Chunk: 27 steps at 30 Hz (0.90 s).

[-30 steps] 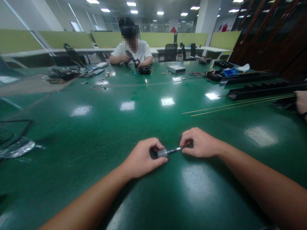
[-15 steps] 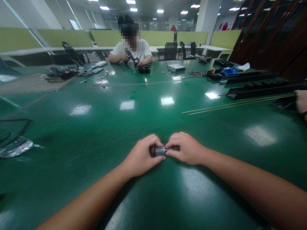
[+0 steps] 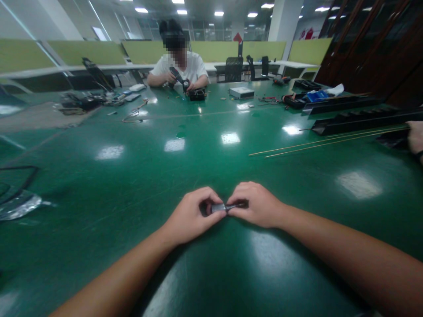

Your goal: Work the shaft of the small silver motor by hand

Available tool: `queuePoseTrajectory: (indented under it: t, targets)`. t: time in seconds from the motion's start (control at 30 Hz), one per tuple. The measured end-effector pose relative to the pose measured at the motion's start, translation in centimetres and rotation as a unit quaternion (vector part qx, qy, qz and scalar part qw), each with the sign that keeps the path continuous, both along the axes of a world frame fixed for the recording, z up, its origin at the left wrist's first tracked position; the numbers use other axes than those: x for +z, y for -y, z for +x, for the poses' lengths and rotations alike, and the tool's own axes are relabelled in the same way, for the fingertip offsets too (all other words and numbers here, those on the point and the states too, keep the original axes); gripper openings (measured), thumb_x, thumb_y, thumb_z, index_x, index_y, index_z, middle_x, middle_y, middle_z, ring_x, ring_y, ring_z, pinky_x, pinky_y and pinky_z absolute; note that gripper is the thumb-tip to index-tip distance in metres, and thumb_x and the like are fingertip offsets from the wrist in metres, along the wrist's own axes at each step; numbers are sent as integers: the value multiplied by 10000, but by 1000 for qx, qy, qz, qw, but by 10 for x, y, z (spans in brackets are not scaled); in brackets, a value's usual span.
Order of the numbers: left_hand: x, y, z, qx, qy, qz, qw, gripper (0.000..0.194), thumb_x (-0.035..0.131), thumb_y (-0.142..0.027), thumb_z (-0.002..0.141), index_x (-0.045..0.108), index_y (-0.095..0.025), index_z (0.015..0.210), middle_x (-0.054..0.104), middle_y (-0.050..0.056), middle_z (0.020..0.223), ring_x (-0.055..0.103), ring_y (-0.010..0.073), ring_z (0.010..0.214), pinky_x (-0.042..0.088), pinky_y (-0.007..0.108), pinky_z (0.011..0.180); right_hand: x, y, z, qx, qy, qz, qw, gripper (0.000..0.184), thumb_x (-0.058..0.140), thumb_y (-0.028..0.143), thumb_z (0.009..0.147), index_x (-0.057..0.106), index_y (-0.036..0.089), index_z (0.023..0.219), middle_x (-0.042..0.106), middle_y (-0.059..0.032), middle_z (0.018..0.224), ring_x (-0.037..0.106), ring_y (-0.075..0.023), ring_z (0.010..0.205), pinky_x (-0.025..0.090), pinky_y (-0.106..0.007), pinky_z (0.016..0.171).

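Between my two hands, just above the green table (image 3: 148,185), is a small grey metal cylinder (image 3: 217,208) lying lengthwise from left to right. My left hand (image 3: 194,214) is closed on it, thumb below and fingers above. A thin dark shaft (image 3: 236,205) runs from the cylinder's right end. My right hand (image 3: 253,204) pinches this shaft close to the cylinder, and the shaft's far end goes into the shade of the curled fingers. The exact kind of the two parts is too small to make out.
Two thin brass-coloured rods (image 3: 297,147) lie at right, near black metal channels (image 3: 360,121) and another person's hand (image 3: 415,136). Across the table a person (image 3: 180,70) holds a dark tool over a black box (image 3: 197,94). A clear plastic bag (image 3: 23,204) lies at left.
My left hand has shifted slightly left and its grip on the cylinder has turned, covering more of it. A little more of the shaft shows. My right hand stays nearly still.
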<state>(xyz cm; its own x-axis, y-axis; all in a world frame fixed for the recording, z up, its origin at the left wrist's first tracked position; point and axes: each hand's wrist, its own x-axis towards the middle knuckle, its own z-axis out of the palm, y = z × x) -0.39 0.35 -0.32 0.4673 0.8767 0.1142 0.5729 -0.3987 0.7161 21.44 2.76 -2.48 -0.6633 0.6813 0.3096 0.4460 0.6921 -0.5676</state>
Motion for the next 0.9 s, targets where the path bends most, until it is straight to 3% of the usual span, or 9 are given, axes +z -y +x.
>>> queuePoseTrajectory:
  t: [0.2, 0.9]
  targets:
    - [0, 0, 1, 4, -5, -5, 1000, 150, 703, -274, 789, 620, -153, 821, 624, 19, 774, 587, 156, 692, 455, 264, 637, 2, 0, 3, 24, -9, 2, 1000, 107, 693, 259, 817, 719, 187, 892, 720, -24, 845, 610, -164, 822, 419, -301, 774]
    - [-4, 0, -2, -10, -18, -1, 1000, 154, 701, -276, 796, 599, -164, 823, 614, 8, 794, 570, 145, 686, 433, 257, 625, 8, -2, 15, 9, 13, 10, 1000, 71, 717, 205, 738, 698, 180, 801, 703, -8, 777, 615, -160, 770, 415, -306, 772]
